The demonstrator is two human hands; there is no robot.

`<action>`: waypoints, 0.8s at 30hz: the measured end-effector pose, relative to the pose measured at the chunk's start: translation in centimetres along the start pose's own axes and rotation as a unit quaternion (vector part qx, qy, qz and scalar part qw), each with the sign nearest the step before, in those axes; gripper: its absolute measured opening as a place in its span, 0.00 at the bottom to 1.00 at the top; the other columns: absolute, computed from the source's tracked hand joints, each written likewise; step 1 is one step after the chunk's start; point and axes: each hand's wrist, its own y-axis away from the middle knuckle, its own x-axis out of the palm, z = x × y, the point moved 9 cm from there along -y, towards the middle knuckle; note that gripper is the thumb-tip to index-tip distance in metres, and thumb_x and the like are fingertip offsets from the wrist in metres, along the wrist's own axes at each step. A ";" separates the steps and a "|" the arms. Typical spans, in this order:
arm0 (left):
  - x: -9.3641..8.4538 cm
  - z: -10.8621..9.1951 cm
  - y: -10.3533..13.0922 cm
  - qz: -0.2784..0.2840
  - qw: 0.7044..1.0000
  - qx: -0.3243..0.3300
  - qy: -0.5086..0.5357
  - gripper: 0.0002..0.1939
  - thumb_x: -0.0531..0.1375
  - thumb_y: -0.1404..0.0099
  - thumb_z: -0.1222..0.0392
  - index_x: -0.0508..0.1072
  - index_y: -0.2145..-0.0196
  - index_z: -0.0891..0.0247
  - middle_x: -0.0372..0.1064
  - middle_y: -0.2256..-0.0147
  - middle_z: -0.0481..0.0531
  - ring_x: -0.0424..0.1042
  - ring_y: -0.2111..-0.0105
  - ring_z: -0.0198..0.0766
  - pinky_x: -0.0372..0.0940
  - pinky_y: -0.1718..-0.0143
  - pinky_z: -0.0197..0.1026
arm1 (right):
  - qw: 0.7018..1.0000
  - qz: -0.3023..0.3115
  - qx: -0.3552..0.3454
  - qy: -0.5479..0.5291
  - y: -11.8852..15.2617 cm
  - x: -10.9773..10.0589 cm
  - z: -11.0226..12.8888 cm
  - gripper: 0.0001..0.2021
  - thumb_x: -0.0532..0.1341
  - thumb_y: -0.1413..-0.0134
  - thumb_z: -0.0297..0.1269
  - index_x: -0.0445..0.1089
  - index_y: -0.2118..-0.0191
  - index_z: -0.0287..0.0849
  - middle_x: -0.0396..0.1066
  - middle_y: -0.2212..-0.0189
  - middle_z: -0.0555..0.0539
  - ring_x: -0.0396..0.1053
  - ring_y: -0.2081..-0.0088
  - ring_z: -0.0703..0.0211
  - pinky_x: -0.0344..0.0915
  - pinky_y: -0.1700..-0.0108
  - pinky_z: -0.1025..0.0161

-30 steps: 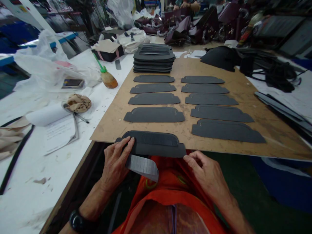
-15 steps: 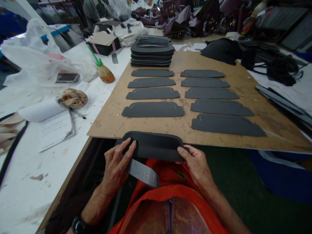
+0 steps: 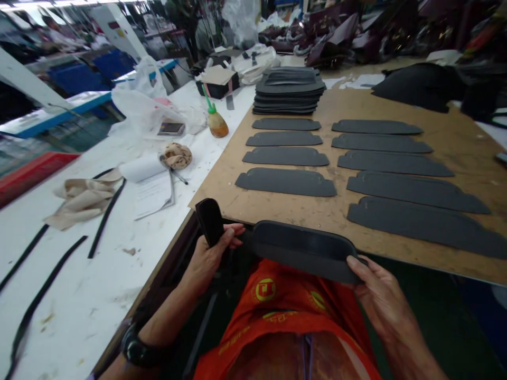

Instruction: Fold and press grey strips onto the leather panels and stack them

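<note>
My right hand [image 3: 378,282] grips the right end of a black leather-like panel [image 3: 304,248], thumb on top. The panel has rounded upper corners and a raised rim, and hangs over my lap at the board's front edge. Off the panel's left end, my left hand [image 3: 216,250] is closed around a black strip [image 3: 209,219], whose rounded end sticks up above the fingers. Its lower part is hidden by the hand. Ahead lie flat dark grey pieces [image 3: 285,182] in two columns on the brown board [image 3: 222,198].
A stack of black panels [image 3: 289,95] stands at the board's back. To the left, a glue bottle [image 3: 217,124], a rolled beige cloth [image 3: 177,155], a notepad [image 3: 154,192] and black strips [image 3: 35,301] lie on the white table [image 3: 119,285]. Black material [image 3: 420,87] is heaped at back right.
My left hand has come off the panel and moved left, with the strip now pointing up. My right hand still holds the panel. The view has turned left.
</note>
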 end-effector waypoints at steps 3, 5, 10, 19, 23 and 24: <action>1.2 1.1 0.0 0.034 0.997 -0.065 0.038 0.20 0.62 0.42 0.46 0.76 0.58 0.65 0.68 0.75 0.48 0.66 0.73 0.33 0.60 0.71 0.34 | 1.000 0.009 -0.011 0.023 -0.3 -0.8 -0.1 0.13 0.71 0.62 0.40 0.75 0.68 0.42 0.77 0.73 0.48 0.73 0.74 0.60 0.71 0.72 0.66; 1.8 1.5 0.2 0.052 0.991 -0.104 0.067 0.21 0.65 0.45 0.47 0.76 0.59 0.64 0.63 0.79 0.44 0.62 0.77 0.30 0.56 0.75 0.32 | 0.999 0.008 -0.020 0.040 -0.5 -1.4 0.0 0.12 0.71 0.62 0.41 0.74 0.69 0.42 0.77 0.73 0.48 0.73 0.74 0.60 0.70 0.73 0.66; 3.0 1.4 0.6 0.097 0.983 -0.141 0.067 0.23 0.69 0.53 0.47 0.76 0.63 0.65 0.67 0.76 0.46 0.63 0.77 0.31 0.56 0.76 0.32 | 0.998 0.007 -0.029 0.062 -0.5 -1.6 0.3 0.13 0.72 0.64 0.42 0.74 0.70 0.41 0.76 0.74 0.48 0.73 0.74 0.58 0.70 0.72 0.64; 2.9 1.3 0.0 0.051 0.994 -0.084 -0.044 0.21 0.68 0.53 0.45 0.73 0.69 0.64 0.67 0.78 0.46 0.65 0.78 0.34 0.59 0.77 0.34 | 0.994 0.077 -0.031 0.070 -0.2 -0.3 0.4 0.16 0.70 0.59 0.46 0.75 0.66 0.40 0.76 0.73 0.47 0.71 0.74 0.60 0.68 0.70 0.64; 2.9 1.1 0.0 0.066 0.992 -0.099 -0.050 0.21 0.68 0.54 0.45 0.72 0.69 0.64 0.68 0.77 0.46 0.66 0.77 0.35 0.60 0.77 0.35 | 0.990 0.116 -0.023 0.081 -0.3 -0.3 0.6 0.20 0.66 0.55 0.52 0.76 0.64 0.39 0.76 0.70 0.45 0.72 0.70 0.59 0.67 0.68 0.64; 3.0 1.1 0.1 0.068 0.991 -0.103 -0.048 0.21 0.68 0.54 0.45 0.73 0.69 0.64 0.68 0.78 0.46 0.67 0.78 0.35 0.61 0.77 0.35 | 0.989 0.111 -0.036 0.087 -0.4 -0.5 0.9 0.21 0.65 0.55 0.54 0.76 0.64 0.40 0.76 0.69 0.45 0.71 0.69 0.59 0.67 0.66 0.65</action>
